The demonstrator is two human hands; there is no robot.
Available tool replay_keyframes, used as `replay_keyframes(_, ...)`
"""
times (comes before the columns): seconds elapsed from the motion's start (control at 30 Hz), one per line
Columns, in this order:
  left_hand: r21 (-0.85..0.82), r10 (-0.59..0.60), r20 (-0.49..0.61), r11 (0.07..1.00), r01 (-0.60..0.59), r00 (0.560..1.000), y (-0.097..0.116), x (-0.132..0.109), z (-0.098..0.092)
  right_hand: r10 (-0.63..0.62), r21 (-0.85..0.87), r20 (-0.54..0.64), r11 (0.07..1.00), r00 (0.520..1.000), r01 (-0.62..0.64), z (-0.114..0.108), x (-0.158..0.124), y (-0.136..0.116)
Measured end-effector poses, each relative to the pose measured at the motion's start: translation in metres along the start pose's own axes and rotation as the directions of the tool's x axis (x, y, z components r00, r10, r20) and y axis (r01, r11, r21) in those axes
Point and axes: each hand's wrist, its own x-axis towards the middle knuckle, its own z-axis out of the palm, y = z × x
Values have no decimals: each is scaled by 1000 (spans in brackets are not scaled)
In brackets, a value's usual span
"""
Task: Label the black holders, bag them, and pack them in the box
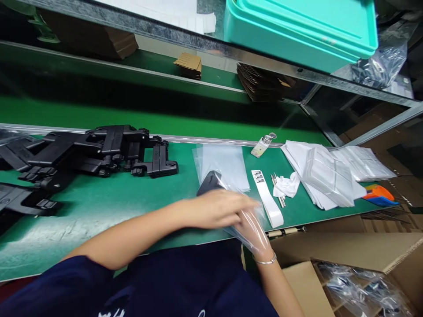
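A clear plastic bag [243,235] with a black plastic part [211,181] at its far end is between my hands over the near edge of the bench. My left hand [214,208], blurred by motion, reaches across the bag with its fingers bent over the film. Clear film covers my right hand [251,228] down toward the wrist; its fingers are mostly hidden by my left hand. Whether the right hand is inside the bag or behind it, I cannot tell. Flat clear bags [226,163] lie just beyond.
Several black bracket-like assemblies [109,147] are piled at left. To the right lie a label strip [269,202], a small bottle [261,146], tweezers-like tools [281,201], crumpled tissue [287,185] and wrapped white packs [328,176]. An open carton [350,248] stands lower right; a shelf carries a turquoise bin [291,39].
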Motion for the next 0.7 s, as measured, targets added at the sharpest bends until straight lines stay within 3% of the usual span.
replay_keyframes(0.1,190,-280,115,948,256,953,-15,-20,-33,-162,-34,16,986,987,162,-23,10,-20)
replay_keyframes(0.17,151,-380,236,923,353,894,-23,-28,-37,-250,-14,12,968,968,250,-31,20,-25)
replay_keyframes(0.2,70,-398,257,917,394,881,-28,-33,-34,-234,15,-29,972,972,234,-33,24,-24)
replay_keyframes(0.27,-169,-441,161,869,465,883,-37,-43,-20,-16,87,-218,996,976,36,-38,26,-16)
replay_keyframes(0.3,-298,-488,58,824,481,871,-43,-48,-11,159,135,-368,984,916,-116,-40,25,-11)
replay_keyframes(0.33,-411,-545,-61,778,476,836,-48,-53,-3,317,194,-514,948,797,-252,-42,23,-8)
replay_keyframes(0.37,-493,-602,-173,738,461,779,-53,-56,5,405,246,-609,914,682,-324,-44,21,-8)
replay_keyframes(0.4,-538,-647,-263,714,448,715,-56,-57,12,409,260,-645,912,645,-318,-45,20,-10)
replay_keyframes(0.43,-551,-678,-325,702,451,659,-57,-57,18,350,235,-628,937,695,-259,-46,21,-16)
replay_keyframes(0.47,-533,-695,-361,701,474,621,-56,-55,22,238,191,-536,969,810,-159,-46,24,-23)
replay_keyframes(0.5,-489,-703,-375,704,515,605,-53,-53,26,109,154,-371,986,922,-55,-45,29,-32)
replay_keyframes(0.53,-424,-707,-371,706,567,603,-49,-51,30,92,131,-240,989,966,-62,-44,36,-39)
replay_keyframes(0.63,-179,-673,-314,735,654,670,-35,-50,41,172,93,23,980,985,-173,-42,56,-45)
replay_keyframes(0.7,-41,-539,-274,834,550,797,-31,-53,48,135,156,190,974,973,-165,-46,57,-36)
